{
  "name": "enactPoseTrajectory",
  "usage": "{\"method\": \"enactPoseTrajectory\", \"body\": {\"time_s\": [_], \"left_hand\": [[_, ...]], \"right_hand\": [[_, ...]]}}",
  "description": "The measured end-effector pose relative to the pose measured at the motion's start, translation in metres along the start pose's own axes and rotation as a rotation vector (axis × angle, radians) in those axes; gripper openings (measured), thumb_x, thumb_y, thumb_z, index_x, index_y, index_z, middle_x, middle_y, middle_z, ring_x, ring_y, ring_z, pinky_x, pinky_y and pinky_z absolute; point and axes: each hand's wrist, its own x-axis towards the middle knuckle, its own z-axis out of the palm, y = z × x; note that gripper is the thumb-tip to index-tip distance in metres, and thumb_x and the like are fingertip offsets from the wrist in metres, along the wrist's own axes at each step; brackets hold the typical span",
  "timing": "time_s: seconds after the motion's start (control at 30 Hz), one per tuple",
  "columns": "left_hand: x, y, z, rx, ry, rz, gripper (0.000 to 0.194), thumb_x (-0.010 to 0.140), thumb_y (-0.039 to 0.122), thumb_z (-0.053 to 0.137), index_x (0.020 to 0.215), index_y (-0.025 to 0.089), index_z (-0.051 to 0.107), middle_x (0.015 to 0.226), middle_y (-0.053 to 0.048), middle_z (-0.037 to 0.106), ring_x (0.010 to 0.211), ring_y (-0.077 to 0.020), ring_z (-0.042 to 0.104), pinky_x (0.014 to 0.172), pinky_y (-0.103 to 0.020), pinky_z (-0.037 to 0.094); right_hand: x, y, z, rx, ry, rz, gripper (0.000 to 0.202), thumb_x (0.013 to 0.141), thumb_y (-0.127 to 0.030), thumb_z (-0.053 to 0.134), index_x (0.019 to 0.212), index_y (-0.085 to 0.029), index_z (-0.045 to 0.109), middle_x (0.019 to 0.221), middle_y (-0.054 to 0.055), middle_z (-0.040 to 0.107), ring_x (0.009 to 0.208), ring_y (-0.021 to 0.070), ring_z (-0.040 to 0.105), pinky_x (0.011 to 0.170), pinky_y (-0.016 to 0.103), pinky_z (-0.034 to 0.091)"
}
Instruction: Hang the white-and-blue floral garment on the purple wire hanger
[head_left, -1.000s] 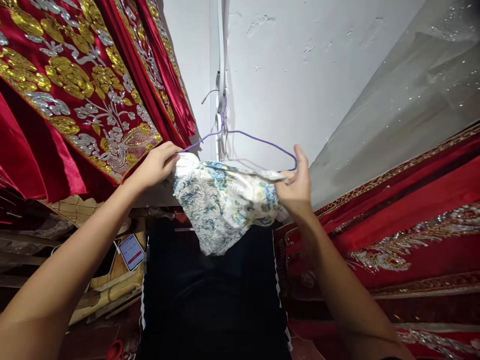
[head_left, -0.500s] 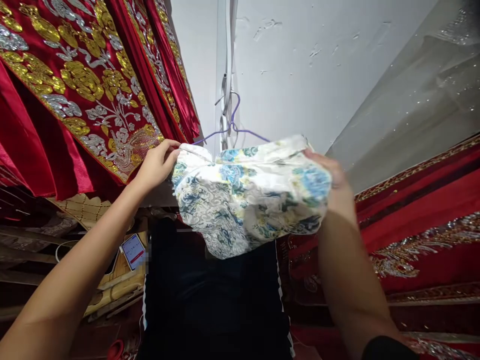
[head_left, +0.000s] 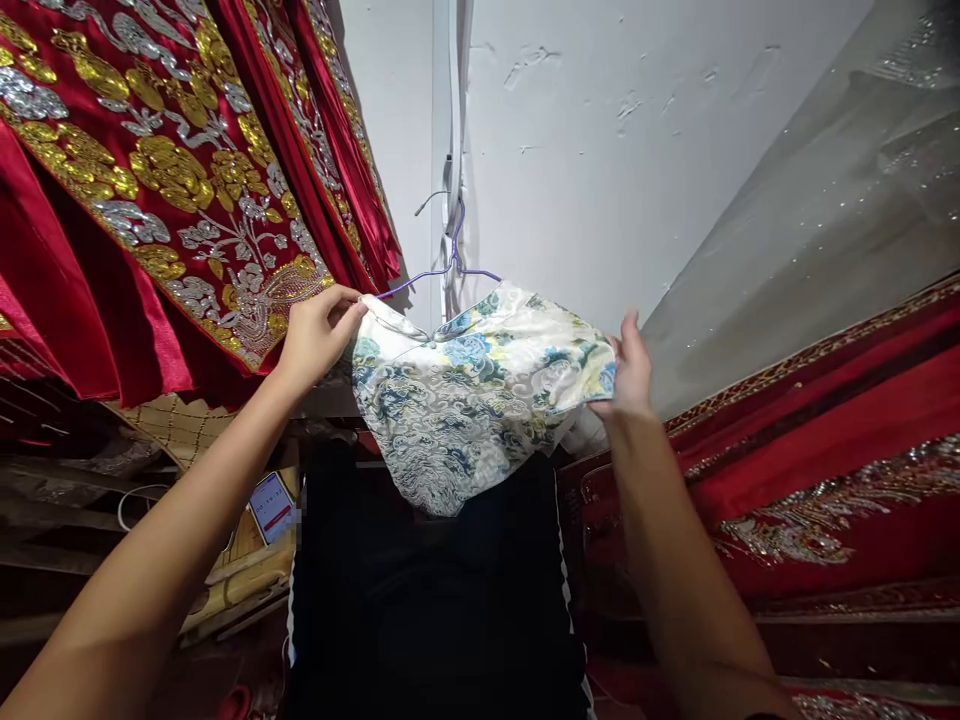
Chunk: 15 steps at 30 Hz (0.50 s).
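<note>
A short floral blouse point(head_left: 465, 400), white with blue flowers and grey-green patterning, hangs by its shoulder on a purple wire hanger point(head_left: 452, 262). At the left shoulder of the blouse, my left hand point(head_left: 321, 325) pinches the cloth between thumb and fingers. The right sleeve is drawn out sideways to my right hand point(head_left: 628, 370), which grips its end. The right thumb points up while the other fingers are partly hidden by the sleeve. The hanger's hook rests at a white vertical rail point(head_left: 454, 130) on the wall.
Red garments point(head_left: 187, 170) with gold and silver sequins hang at upper left. Sheer sparkly fabric point(head_left: 810, 230) and red beaded cloth point(head_left: 847, 480) line the right. A phone point(head_left: 271, 508) lies on a bamboo stand point(head_left: 240, 590) at lower left. Behind is a white wall point(head_left: 585, 130).
My right hand has moved left and slightly down, with the sleeve now pulled into a slope. The hanger has shifted a little left and down. My left hand stays at the shoulder.
</note>
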Motion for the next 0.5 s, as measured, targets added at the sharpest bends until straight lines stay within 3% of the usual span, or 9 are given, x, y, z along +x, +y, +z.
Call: {"method": "enactPoseTrajectory", "body": {"time_s": [0.1, 0.17, 0.27, 0.33, 0.4, 0.5], "left_hand": [[0.014, 0.006, 0.007, -0.006, 0.081, 0.05, 0.018, 0.092, 0.029, 0.058, 0.099, 0.019, 0.07, 0.095, -0.006, 0.073, 0.087, -0.0197, 0.066, 0.084, -0.033, 0.05], [0.022, 0.017, 0.01, -0.003, 0.195, 0.109, 0.017, 0.092, 0.028, 0.059, 0.103, 0.021, 0.069, 0.104, -0.008, 0.07, 0.098, -0.0219, 0.063, 0.09, -0.037, 0.049], [0.021, 0.042, 0.009, -0.036, 0.305, 0.158, 0.019, 0.093, 0.028, 0.059, 0.11, 0.024, 0.068, 0.115, -0.009, 0.063, 0.113, -0.0245, 0.057, 0.096, -0.041, 0.048], [0.013, 0.06, 0.007, -0.124, 0.196, 0.16, 0.021, 0.096, 0.03, 0.056, 0.113, 0.024, 0.067, 0.115, -0.009, 0.063, 0.111, -0.0233, 0.058, 0.094, -0.04, 0.05], [0.005, 0.073, 0.007, -0.249, 0.006, 0.14, 0.025, 0.098, 0.033, 0.053, 0.117, 0.022, 0.066, 0.114, -0.008, 0.066, 0.105, -0.0206, 0.061, 0.091, -0.037, 0.052], [-0.004, 0.08, 0.007, -0.409, -0.158, 0.066, 0.031, 0.097, 0.038, 0.055, 0.121, 0.02, 0.065, 0.118, -0.008, 0.067, 0.105, -0.0194, 0.064, 0.091, -0.035, 0.052]], "right_hand": [[0.004, -0.022, -0.006, 0.084, -0.073, 0.152, 0.034, 0.083, -0.052, 0.071, 0.082, -0.018, 0.072, 0.066, 0.002, 0.066, 0.059, 0.0152, 0.064, 0.054, 0.028, 0.052], [0.002, -0.039, -0.006, 0.12, -0.018, 0.151, 0.025, 0.079, -0.042, 0.077, 0.081, -0.018, 0.073, 0.064, 0.001, 0.065, 0.057, 0.0143, 0.062, 0.053, 0.027, 0.052], [-0.014, -0.054, 0.004, 0.146, 0.114, 0.126, 0.022, 0.083, -0.041, 0.074, 0.082, -0.019, 0.072, 0.064, 0.001, 0.065, 0.062, 0.0167, 0.065, 0.055, 0.029, 0.054], [-0.028, -0.054, 0.015, 0.143, 0.187, 0.13, 0.023, 0.083, -0.043, 0.074, 0.085, -0.02, 0.073, 0.064, 0.002, 0.064, 0.064, 0.0177, 0.065, 0.057, 0.03, 0.055], [-0.035, -0.049, 0.027, 0.14, 0.254, 0.115, 0.025, 0.084, -0.045, 0.074, 0.089, -0.02, 0.073, 0.066, 0.002, 0.064, 0.064, 0.0178, 0.065, 0.06, 0.031, 0.056], [-0.029, -0.04, 0.036, 0.16, 0.378, 0.081, 0.028, 0.081, -0.045, 0.076, 0.091, -0.018, 0.073, 0.071, 0.002, 0.065, 0.066, 0.0171, 0.064, 0.066, 0.033, 0.057]]}}
